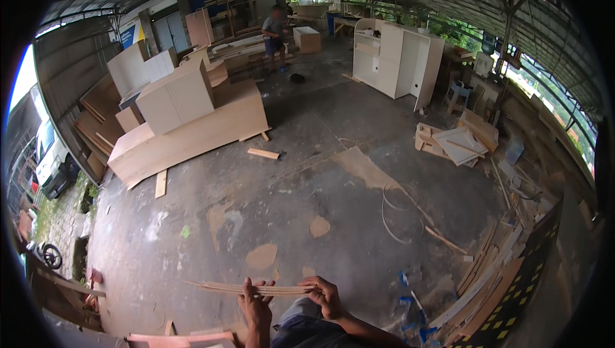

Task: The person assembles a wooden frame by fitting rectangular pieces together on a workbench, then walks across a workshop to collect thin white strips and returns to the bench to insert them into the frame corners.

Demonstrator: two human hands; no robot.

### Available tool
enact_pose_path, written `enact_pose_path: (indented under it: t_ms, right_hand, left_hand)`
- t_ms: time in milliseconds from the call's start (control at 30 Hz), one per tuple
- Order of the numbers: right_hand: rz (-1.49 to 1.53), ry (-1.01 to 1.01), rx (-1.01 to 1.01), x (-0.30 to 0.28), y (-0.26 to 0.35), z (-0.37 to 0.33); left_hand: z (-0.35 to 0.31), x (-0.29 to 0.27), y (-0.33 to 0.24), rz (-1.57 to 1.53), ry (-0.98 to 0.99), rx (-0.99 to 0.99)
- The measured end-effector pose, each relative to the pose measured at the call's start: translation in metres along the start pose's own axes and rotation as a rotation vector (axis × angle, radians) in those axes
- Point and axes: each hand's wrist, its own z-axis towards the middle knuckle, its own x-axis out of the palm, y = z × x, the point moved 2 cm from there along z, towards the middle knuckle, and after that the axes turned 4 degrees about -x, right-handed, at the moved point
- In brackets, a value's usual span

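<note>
A small stack of thin wooden strips (221, 288) lies crosswise in front of my body, low in the view. My left hand (255, 306) grips it near the middle, with fingers over the far side. Around its right end my right hand (323, 297) is closed, the fingers bent over the wood. The left end of the strips sticks out well past my left hand and fans apart slightly. Below my hands the floor (288, 213) shows, dark and stained, with pale patches.
Large wooden cabinet boxes (186, 95) stand at the left, and a tall white cabinet (400, 60) at the back right. Scrap strips (493, 271) pile up along the right side. A loop of thin band (391, 220) lies on the floor. Far off, a person (275, 34) stands.
</note>
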Motion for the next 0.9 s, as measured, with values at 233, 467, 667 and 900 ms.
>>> enact_pose_path:
  t_ms: [233,467,667,900]
  right_hand:
    - [-0.646,-0.206,-0.173,-0.079,-0.002,0.183]
    - [-0.776,-0.359,-0.272,-0.182,-0.07,0.324]
    - [-0.501,-0.197,-0.116,-0.275,-0.087,0.512]
    - [-0.693,0.117,-0.358,-0.326,-0.114,0.72]
  left_hand:
    - [0.176,0.205,-0.02,0.215,0.232,-0.052]
    - [0.31,0.376,0.025,0.315,0.409,-0.185]
    - [0.44,0.498,0.051,0.152,0.364,-0.174]
    - [0.561,0.583,0.044,0.15,0.086,-0.028]
